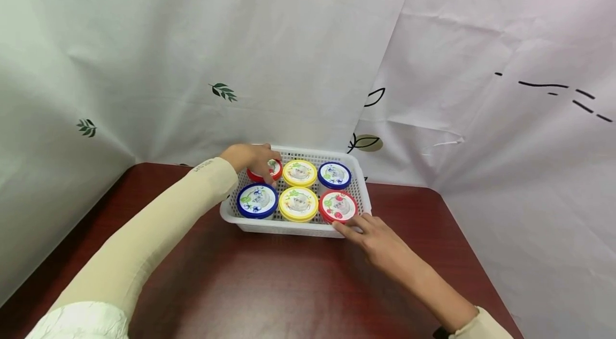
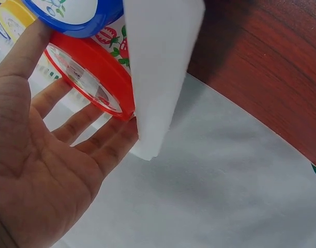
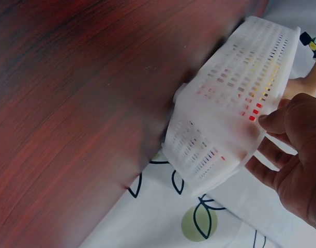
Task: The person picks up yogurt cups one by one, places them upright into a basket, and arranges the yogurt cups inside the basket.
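Observation:
Six lidded tubs in two rows stand in a white plastic basket (image 1: 293, 228). At its back left corner my left hand (image 1: 252, 160) holds a red-lidded tub (image 2: 90, 72). My thumb lies by the front of its lid and my fingers reach the far edge. In front of it is a blue-lidded tub (image 1: 257, 201). Two yellow-lidded tubs (image 1: 298, 204) form the middle column. A second blue-lidded tub (image 1: 334, 175) is at the back right, with another red-lidded tub (image 1: 338, 205) before it. My right hand (image 3: 297, 150) grips the basket's front right rim, thumb on the outer wall.
The basket stands on a dark red wooden table (image 1: 269, 285), close to its back edge. White cloth (image 1: 308, 61) with printed leaves hangs behind and along both sides.

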Demonstrator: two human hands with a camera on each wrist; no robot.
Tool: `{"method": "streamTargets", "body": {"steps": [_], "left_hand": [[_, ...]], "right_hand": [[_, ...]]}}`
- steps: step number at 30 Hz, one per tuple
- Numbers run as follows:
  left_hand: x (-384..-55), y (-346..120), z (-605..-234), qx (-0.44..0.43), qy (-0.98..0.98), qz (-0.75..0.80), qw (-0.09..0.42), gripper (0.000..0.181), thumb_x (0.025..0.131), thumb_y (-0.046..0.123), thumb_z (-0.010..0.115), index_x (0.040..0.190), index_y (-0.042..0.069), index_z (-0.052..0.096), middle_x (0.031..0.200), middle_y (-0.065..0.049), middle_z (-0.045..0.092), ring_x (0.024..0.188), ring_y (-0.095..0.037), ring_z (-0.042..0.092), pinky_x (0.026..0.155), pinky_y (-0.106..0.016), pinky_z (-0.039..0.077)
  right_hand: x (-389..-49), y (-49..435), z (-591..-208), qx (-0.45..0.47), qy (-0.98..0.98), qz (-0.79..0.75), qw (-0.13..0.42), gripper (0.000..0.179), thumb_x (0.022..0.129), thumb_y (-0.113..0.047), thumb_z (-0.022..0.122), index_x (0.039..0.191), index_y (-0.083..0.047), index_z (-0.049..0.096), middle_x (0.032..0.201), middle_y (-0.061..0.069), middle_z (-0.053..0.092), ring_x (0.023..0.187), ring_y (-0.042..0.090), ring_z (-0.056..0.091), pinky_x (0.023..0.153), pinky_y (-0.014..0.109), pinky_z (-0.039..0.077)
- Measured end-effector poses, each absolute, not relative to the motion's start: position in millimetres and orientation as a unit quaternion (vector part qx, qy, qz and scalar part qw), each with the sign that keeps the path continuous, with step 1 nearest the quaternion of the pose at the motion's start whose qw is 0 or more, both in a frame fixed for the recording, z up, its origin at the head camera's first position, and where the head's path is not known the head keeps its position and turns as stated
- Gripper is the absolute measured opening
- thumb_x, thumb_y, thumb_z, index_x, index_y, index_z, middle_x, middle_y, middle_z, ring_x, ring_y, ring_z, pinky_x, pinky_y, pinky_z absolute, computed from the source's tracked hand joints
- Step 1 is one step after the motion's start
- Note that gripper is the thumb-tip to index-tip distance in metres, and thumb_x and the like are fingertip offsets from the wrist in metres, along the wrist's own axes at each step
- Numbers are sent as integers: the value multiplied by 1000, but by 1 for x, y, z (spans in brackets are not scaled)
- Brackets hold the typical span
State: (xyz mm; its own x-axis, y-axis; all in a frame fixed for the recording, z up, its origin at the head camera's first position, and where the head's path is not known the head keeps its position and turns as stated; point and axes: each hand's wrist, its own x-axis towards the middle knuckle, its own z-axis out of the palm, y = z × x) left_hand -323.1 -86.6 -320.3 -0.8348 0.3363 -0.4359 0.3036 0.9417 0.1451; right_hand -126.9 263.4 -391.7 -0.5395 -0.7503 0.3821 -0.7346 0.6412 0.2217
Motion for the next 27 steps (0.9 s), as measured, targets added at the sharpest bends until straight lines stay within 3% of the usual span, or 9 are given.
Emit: {"method": "streamTargets", "body": {"steps": [14,27], "left_hand": [[-324,-91,-323,163,957,35,239,100,97,59,84,178,24,36,185,-22,27,166,-50,38,130,-73,40],[-319,-89,-323,163,959,33,232,101,97,64,81,178,28,34,185,-21,27,170,-52,29,130,-76,36]], "right_hand": [[-127,264,-390,423,-879,-23,222,68,84,6,87,146,-20,76,128,6,73,109,24,69,90,41,60],[-128,269,-387,430,-875,-38,219,74,79,5,92,147,-19,74,131,7,75,111,26,71,91,43,62]]}}
